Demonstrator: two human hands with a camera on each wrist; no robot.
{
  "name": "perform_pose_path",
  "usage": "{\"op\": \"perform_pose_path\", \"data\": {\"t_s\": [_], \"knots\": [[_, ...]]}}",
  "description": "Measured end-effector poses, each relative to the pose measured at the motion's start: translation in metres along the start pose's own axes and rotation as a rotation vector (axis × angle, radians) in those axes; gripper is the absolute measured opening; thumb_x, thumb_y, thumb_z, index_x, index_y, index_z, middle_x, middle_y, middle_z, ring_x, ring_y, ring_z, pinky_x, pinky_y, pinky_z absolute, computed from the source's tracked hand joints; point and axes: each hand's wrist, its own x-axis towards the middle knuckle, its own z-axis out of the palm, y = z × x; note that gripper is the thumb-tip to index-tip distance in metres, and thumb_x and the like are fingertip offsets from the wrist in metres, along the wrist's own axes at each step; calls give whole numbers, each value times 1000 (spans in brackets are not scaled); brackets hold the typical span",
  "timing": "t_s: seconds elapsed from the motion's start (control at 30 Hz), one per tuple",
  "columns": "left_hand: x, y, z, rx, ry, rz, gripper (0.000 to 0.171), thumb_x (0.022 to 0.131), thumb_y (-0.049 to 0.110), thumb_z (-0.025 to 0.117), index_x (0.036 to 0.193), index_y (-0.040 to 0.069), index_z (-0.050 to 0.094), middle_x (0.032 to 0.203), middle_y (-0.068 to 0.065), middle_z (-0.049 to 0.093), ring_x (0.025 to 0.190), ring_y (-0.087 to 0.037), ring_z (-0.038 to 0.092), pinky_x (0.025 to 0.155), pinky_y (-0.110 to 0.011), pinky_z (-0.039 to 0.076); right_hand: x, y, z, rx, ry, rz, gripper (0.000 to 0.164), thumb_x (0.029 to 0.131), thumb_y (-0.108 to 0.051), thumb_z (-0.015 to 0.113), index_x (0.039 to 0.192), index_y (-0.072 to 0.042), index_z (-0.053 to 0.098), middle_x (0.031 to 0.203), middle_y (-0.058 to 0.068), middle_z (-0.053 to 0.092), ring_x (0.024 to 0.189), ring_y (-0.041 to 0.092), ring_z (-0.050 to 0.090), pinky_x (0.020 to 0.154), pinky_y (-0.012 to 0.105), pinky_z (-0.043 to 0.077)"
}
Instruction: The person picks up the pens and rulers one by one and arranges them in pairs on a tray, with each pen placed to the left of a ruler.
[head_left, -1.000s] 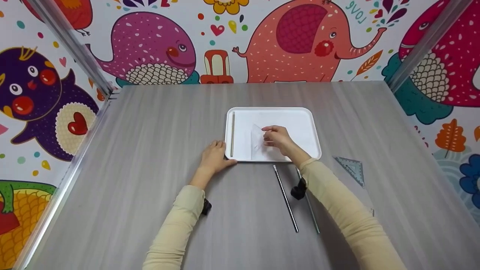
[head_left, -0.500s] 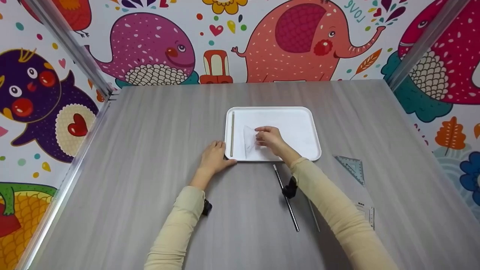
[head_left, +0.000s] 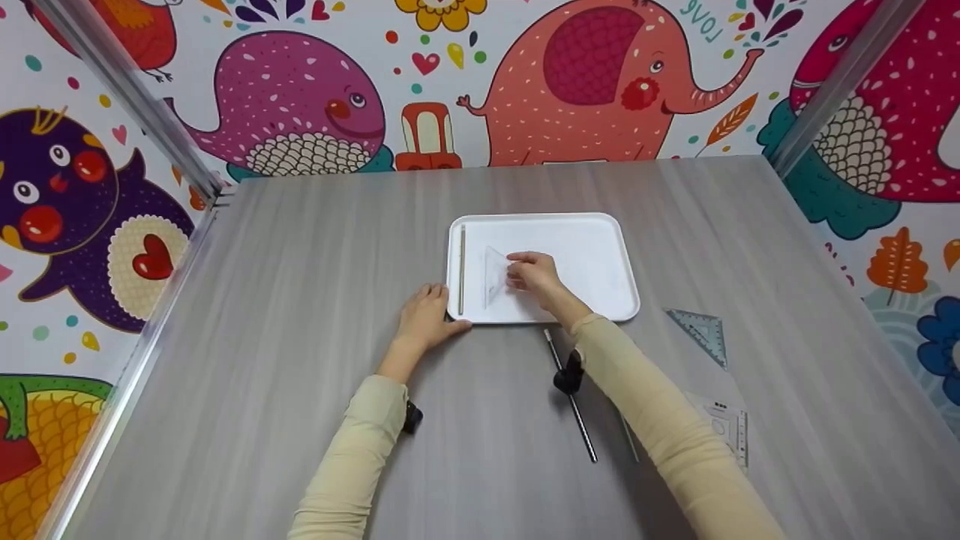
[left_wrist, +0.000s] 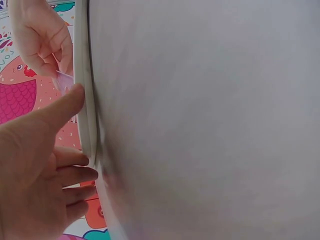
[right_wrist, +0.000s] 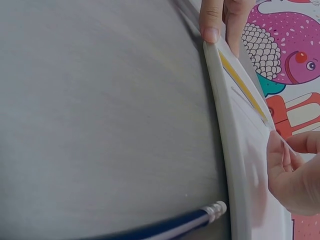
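A white tray (head_left: 577, 240) lies on the table. Above its left half my right hand (head_left: 534, 274) pinches a clear set square (head_left: 492, 277) between thumb and fingertips; its lower edge is close over the tray floor. My left hand (head_left: 425, 319) rests at the tray's near left corner, thumb on the front rim and fingers, fairly straight, against the left side. A thin yellow pencil (right_wrist: 242, 85) lies along the tray's left wall. In the left wrist view the set square (left_wrist: 65, 81) shows as a pale sheet beside the rim.
In front of the tray lies a dark pencil (head_left: 574, 405) with a white eraser end. Another pencil (head_left: 628, 435) is partly hidden under the right sleeve. Further right are a grey-green set square (head_left: 703, 334) and a clear ruler template (head_left: 729, 427). Patterned walls stand behind and beside the table.
My right hand has moved left over the tray with the set square, nearer the yellow pencil. The right forearm uncovers more of the ruler template. My left hand stays at the corner.
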Motion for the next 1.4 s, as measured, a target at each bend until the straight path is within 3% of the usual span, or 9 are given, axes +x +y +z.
{"op": "perform_pose_path", "data": {"t_s": [0.33,1.0,1.4], "knots": [[1,-1,2,0,-1,-5,74,77,48,65,122,-8,49,120,-22,52,115,-34,45,98,-42,37,4,0,4,46,9,-10,33,82,6,53,115,9,55,73,5,52,56,9,54,56,18,51],[-1,0,1,-6,18,8,71,75,46,67,118,-8,51,113,-22,55,108,-34,49,92,-42,40,6,1,16,17,1,-14,33,82,6,52,114,9,56,73,6,54,52,8,54,52,17,50],[0,-1,1,-18,24,15,71,75,46,68,118,-8,51,116,-22,54,112,-34,47,96,-41,38,3,-4,18,1,-15,-15,33,82,5,54,114,12,56,79,9,57,54,8,54,56,20,52]]}}
